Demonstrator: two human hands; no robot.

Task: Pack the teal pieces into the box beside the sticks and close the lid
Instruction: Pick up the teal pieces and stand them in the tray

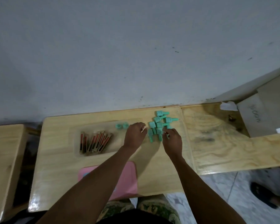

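Note:
A pile of several teal pieces (159, 125) lies on the wooden table (63, 172), right of a clear shallow box (78, 152). The box holds several red-and-wood sticks (94, 141) on its left side and two teal pieces (122, 126) at its far right corner. My left hand (134, 135) hovers over the box's right end, knuckles up and fingers curled; what is under them is hidden. My right hand (172, 142) rests at the pile's near edge, with its fingertips pinched on a teal piece (168, 135).
A flat pink rounded piece (128, 178) lies on the table near me, partly under my forearms. A second wooden board (225, 143) adjoins on the right and another table (3, 156) on the left. The wall stands right behind the table.

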